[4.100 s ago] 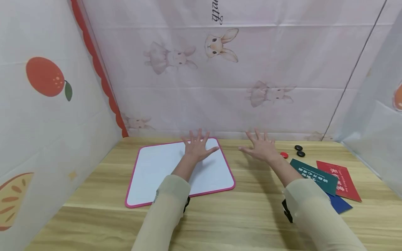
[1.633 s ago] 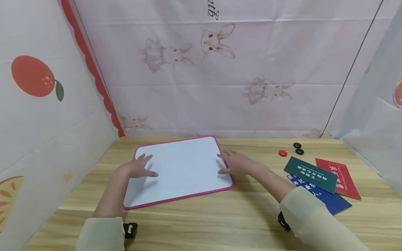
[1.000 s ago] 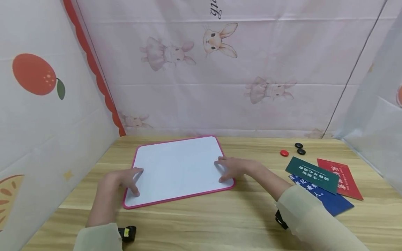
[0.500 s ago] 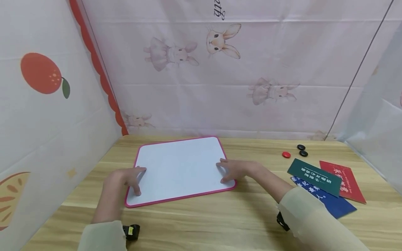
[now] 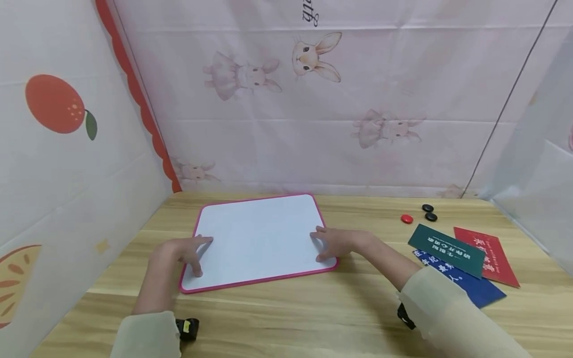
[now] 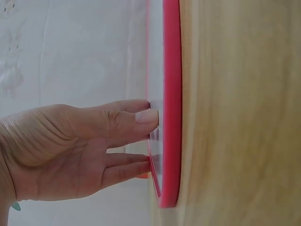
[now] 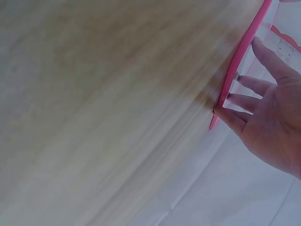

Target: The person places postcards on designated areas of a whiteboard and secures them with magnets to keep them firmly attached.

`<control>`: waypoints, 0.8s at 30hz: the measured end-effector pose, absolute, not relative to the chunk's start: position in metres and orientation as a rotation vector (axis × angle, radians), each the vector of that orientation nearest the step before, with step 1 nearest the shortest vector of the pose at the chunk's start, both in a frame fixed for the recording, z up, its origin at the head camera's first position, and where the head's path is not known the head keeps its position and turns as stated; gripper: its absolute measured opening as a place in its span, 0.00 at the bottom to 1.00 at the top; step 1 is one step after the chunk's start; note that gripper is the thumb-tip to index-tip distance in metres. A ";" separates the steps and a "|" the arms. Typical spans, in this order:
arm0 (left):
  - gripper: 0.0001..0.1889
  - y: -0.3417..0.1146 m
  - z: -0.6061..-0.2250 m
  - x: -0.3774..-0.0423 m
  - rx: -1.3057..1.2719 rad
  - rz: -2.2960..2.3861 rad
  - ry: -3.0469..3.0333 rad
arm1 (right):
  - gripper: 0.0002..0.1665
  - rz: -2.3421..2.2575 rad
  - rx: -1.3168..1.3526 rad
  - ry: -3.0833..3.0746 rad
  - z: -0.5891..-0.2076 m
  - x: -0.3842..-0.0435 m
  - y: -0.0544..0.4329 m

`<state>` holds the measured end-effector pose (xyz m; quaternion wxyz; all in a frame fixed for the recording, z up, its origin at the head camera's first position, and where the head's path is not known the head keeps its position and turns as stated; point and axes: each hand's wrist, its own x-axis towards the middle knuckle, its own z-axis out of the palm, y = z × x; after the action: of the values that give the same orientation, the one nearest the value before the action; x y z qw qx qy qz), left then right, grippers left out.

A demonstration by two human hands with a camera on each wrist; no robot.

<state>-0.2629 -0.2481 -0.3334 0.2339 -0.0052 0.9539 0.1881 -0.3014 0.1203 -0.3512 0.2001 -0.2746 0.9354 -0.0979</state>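
A whiteboard with a pink rim lies flat on the table, slightly askew. At its left end my left hand touches the white face with thumb and fingertips; the wrist view of this left hand shows its fingers fairly straight against the board. Across from it, my right hand has spread fingers on the board's right end. In the right wrist view, this right hand reaches the pink rim with its lowest fingertip, while the other tips meet the white face. Neither hand curls round the board.
To the right lie overlapping cards: green, red and blue. Behind them are a red disc and two black discs. A printed cloth wall rises at the table's back edge, with others at both sides.
Spread hands, the left over the board and the right over the table, have moved to the board's two ends and touched down. Lately the board has slid slightly right.
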 end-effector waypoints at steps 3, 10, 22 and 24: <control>0.50 -0.247 -0.334 -0.265 -0.007 0.509 2.616 | 0.42 -0.257 -0.759 2.619 -0.350 -0.299 0.121; 0.50 -0.243 -0.335 -0.269 -0.023 0.523 2.600 | 0.43 -0.226 -0.685 2.619 -0.348 -0.292 0.124; 0.51 -0.254 -0.345 -0.269 0.240 0.546 2.630 | 0.41 -0.171 -0.796 2.671 -0.346 -0.292 0.124; 0.52 -0.255 -0.346 -0.267 0.263 0.554 2.628 | 0.41 -0.180 -0.832 2.668 -0.347 -0.295 0.125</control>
<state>-0.2669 -0.2549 -0.3459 0.2198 0.0949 0.9501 0.2002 -0.2952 0.1250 -0.3474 0.1699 -0.2926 0.9389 -0.0635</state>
